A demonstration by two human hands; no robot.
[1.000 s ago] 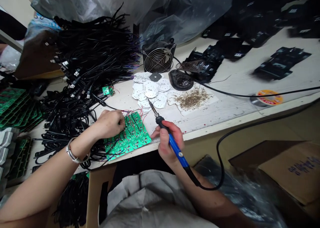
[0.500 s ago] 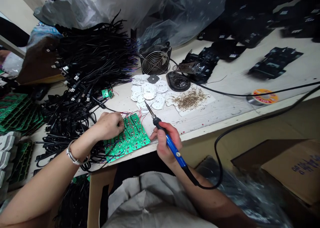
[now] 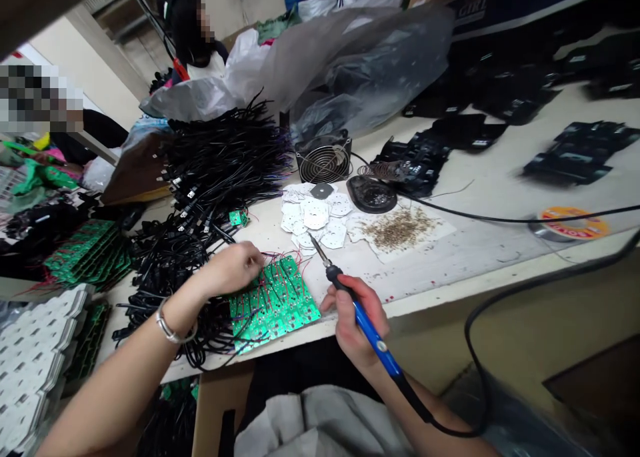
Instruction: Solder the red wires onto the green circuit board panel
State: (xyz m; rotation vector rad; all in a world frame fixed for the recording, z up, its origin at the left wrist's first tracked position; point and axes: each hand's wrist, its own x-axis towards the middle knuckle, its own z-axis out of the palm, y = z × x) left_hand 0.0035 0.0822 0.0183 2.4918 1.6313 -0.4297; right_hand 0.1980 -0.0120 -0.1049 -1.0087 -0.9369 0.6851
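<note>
In my right hand (image 3: 361, 320) is a blue soldering iron (image 3: 369, 330), gripped like a pen. Its bare tip points up and left, beside the stack of white perforated plates (image 3: 316, 214) and apart from the circuit board. My left hand (image 3: 235, 269) is closed over the upper left edge of a green circuit board panel (image 3: 280, 307); what its fingertips pinch is hidden. Red and black wires stand up from the board, which lies at the table's front edge. A thick bunch of black cables (image 3: 167, 270) lies left of the hand.
Behind the plates stands a small fan (image 3: 324, 162). Right of it are a dark round tray (image 3: 371, 194), a wire coil holder (image 3: 383, 170), brown crumbs on paper (image 3: 400, 230) and a solder spool (image 3: 570, 223). The iron's cord (image 3: 473, 337) hangs past the table edge. Another person (image 3: 187, 37) is at the back.
My view has tilted up, so the bench sits lower in the picture and people at the back show. Both hands stay in nearly the same places around the board.
</note>
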